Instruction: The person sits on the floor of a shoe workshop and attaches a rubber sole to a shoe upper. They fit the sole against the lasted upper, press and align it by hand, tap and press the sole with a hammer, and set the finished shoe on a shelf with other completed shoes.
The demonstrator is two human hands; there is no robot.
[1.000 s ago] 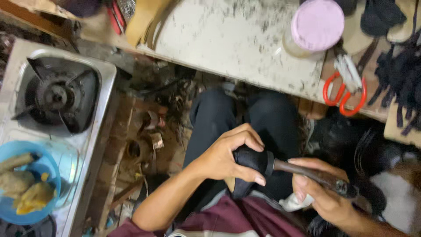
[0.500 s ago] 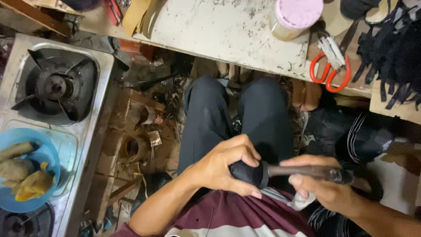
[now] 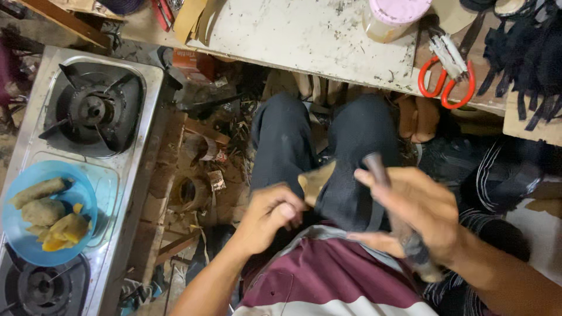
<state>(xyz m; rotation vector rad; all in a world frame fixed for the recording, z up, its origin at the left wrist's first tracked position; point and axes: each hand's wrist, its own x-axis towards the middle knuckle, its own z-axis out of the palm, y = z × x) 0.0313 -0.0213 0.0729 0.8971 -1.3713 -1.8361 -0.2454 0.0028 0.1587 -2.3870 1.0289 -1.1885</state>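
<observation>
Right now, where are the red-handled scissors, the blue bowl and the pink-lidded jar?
red-handled scissors (image 3: pixel 448 88), head view, on a red handle loop.
blue bowl (image 3: pixel 82 187), head view, on its right rim.
pink-lidded jar (image 3: pixel 398 9), head view, on the pink lid.

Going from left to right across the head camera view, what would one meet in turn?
Blue bowl of food → gas stove → left hand → right hand holding a dark tool → red-handled scissors → black straps.

Person seen from above, seated. Left hand (image 3: pixel 270 217) and right hand (image 3: pixel 413 213) bare, no gloves, rings or watch visible. Forearms bare; sleeves not in view. Shirt (image 3: pixel 328 275) maroon with pale horizontal stripe at chest and lower edge. Trousers (image 3: pixel 281 146) dark, navy-black, plain fabric, faintly dusty at knees.
</observation>
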